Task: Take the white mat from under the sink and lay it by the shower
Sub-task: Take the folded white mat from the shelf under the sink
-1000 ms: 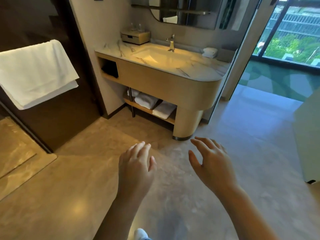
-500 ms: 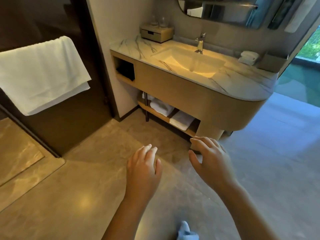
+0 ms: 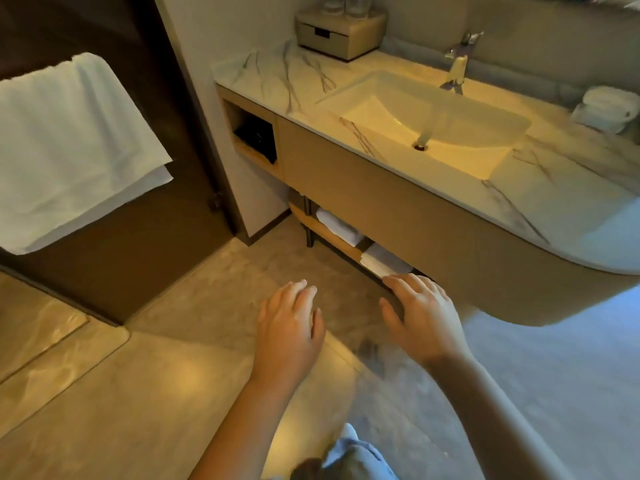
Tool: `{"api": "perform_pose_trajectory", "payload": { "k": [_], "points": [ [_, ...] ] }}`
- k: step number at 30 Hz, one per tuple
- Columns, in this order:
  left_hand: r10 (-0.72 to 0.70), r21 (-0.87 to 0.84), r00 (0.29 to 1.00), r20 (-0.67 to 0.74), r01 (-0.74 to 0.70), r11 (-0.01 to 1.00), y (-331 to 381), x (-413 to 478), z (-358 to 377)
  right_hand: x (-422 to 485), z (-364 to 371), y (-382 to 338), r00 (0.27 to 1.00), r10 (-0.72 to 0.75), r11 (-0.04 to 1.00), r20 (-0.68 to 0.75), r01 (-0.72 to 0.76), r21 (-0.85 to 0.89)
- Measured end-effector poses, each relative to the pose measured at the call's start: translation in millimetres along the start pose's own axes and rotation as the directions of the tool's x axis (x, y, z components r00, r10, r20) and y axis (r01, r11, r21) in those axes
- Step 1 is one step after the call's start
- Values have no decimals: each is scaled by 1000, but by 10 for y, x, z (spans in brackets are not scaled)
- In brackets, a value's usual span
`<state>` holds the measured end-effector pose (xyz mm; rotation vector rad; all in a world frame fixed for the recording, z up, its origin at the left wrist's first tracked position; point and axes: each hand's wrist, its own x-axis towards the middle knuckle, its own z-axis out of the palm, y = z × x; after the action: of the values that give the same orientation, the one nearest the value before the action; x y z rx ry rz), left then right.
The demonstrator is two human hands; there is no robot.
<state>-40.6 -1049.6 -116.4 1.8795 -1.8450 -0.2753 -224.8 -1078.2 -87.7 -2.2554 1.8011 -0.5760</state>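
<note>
The white mat (image 3: 382,263) lies folded on the low shelf (image 3: 306,218) under the sink (image 3: 433,123), mid-frame, beside another folded cloth (image 3: 337,224); that it is the mat is my guess. Slide your fingers under the whole fold and draw it out flat. Your right hand (image 3: 424,320) hovers just below it and your left hand (image 3: 291,327) further left, both palm-down, fingers loosely spread, holding nothing.

Warm, dim yellow light glows in the sink (image 3: 433,133) and glares off the floor (image 3: 187,375). Cooler daylight enters from the right; wide-angle edges bend and look soft
</note>
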Motion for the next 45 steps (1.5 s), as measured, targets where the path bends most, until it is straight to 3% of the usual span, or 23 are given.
{"api": "perform_pose_trajectory", "payload": {
  "k": [7, 15, 21, 26, 29, 34, 39, 45],
  "points": [
    [76, 30, 996, 52, -77, 997, -455, 827, 753, 818, 807, 354, 1000, -8, 1000, -5, 7, -16],
    [207, 31, 977, 59, -209, 977, -1293, 1680, 2265, 1542, 2337, 1012, 999, 21, 1000, -45, -20, 7],
    [282, -83, 958, 48, -277, 957, -1858, 2142, 3560, 1827, 3571, 1749, 988, 146, 988, -57, -148, -35],
    [330, -17, 941, 78, -330, 944, -2172, 2482, 4533, 1904, 4437, 2412, 944, 328, 944, -27, -329, -25],
    [396, -15, 917, 57, -395, 918, -2313, 2615, 4995, 1916, 4886, 2767, 944, 290, 942, -159, -310, -126],
    [511, -30, 859, 9, -511, 859, -2460, 2717, 5613, 1968, 5400, 3250, 918, 264, 948, -297, -304, -97],
    [438, -52, 896, 68, -436, 899, -2474, 2839, 5955, 2151, 5678, 3623, 903, 222, 942, -368, -296, -158],
    [435, -86, 900, 20, -431, 898, -2535, 2851, 6171, 2313, 5861, 4007, 891, 180, 945, -417, -275, -179]
  ]
}}
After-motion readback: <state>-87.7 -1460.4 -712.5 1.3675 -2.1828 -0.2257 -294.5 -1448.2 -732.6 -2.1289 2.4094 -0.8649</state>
